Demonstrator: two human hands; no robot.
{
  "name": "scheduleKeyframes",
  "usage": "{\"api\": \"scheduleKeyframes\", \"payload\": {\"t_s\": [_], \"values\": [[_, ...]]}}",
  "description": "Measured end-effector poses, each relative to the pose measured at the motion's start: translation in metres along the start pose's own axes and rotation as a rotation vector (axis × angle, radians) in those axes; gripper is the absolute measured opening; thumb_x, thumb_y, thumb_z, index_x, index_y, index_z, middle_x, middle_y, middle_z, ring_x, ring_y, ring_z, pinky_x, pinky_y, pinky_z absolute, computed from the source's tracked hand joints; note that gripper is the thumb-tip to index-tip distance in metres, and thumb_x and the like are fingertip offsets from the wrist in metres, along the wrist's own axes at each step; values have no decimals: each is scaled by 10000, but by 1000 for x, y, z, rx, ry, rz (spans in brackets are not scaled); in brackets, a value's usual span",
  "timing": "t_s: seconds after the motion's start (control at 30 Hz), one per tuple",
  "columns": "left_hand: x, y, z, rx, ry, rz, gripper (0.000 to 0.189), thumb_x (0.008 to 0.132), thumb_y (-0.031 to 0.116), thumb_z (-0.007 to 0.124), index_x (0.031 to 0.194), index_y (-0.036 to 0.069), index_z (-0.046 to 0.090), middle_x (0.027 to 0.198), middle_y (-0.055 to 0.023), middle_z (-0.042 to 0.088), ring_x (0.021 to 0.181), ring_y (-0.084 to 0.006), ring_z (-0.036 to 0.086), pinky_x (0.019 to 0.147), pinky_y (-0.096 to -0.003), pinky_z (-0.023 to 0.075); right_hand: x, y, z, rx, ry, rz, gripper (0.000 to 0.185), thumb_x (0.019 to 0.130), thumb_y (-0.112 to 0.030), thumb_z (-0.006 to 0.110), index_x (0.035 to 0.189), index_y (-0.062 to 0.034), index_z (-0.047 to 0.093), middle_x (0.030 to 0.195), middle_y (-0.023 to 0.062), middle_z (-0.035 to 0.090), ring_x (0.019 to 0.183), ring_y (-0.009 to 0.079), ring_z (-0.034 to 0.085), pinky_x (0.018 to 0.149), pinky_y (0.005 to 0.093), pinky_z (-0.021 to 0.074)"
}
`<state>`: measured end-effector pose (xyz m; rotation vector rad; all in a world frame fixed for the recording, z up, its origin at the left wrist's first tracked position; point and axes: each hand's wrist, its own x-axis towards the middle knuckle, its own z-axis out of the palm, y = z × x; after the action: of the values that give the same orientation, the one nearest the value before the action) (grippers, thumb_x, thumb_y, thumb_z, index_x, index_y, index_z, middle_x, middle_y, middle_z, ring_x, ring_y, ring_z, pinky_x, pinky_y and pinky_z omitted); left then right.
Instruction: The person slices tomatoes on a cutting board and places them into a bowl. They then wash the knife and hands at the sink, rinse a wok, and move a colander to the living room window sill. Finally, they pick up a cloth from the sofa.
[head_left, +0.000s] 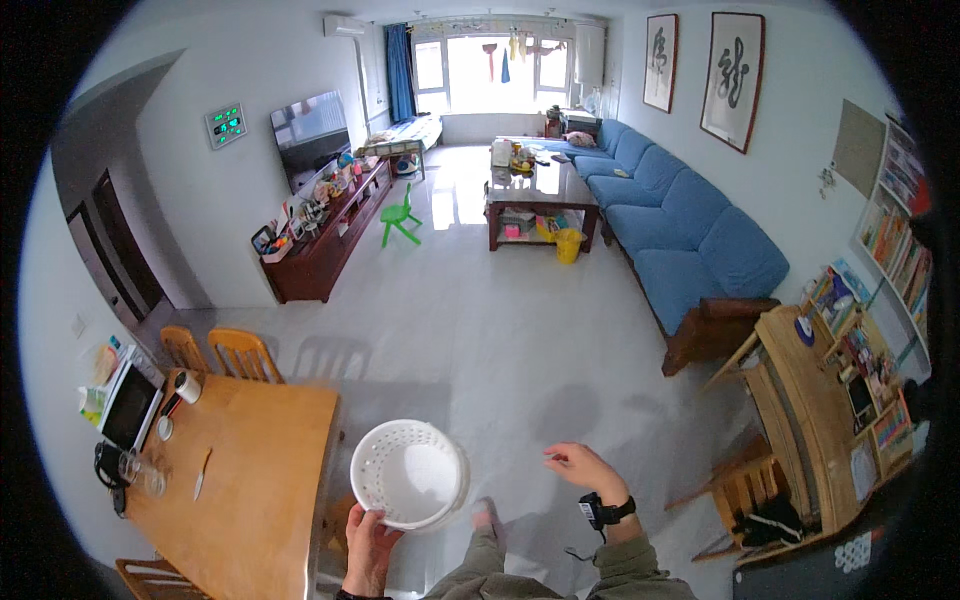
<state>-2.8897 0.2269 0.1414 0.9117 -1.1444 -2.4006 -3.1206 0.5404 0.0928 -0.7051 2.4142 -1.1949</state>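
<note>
My left hand (367, 551) grips the near rim of a white plastic basket (409, 476) with rows of holes in its wall. The basket is tilted so that its inside faces me, and nothing shows in it. It hangs above the floor, just right of the wooden dining table (300, 450). Out to the right, my right hand (581, 469) is held in the air over the floor with nothing in it, its fingers loosely bent. A black device is strapped to the right wrist.
On the dining table lie a knife (202, 474), a white canister (187, 386) and a microwave (131, 405). At right stand a wooden desk (795, 405) and chair (750, 487). Farther off are a blue sofa (667, 217), a coffee table (540, 196), a yellow bin (568, 246) and a green chair (401, 216).
</note>
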Motion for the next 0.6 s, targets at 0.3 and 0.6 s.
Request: {"api": "scheduleKeyframes", "payload": {"t_s": [0.3, 0.6], "values": [[234, 35, 106, -6, 62, 18, 376, 796, 45, 559, 1133, 66, 393, 1035, -104, 528, 881, -212, 570, 745, -431, 528, 166, 81, -80, -245, -206, 368, 469, 874, -379, 588, 1152, -1, 592, 1072, 173, 642, 956, 292, 631, 815, 390, 494], [453, 79, 254, -32, -30, 8, 362, 819, 48, 534, 1155, 51, 397, 1078, -111, 537, 935, -222, 584, 766, -398, 531, 288, 167, -182, -198, 121, 628, 404, 822, -319, 663, 1063, 5, 641, 1006, 182, 659, 921, 283, 645, 770, 368, 513]]}}
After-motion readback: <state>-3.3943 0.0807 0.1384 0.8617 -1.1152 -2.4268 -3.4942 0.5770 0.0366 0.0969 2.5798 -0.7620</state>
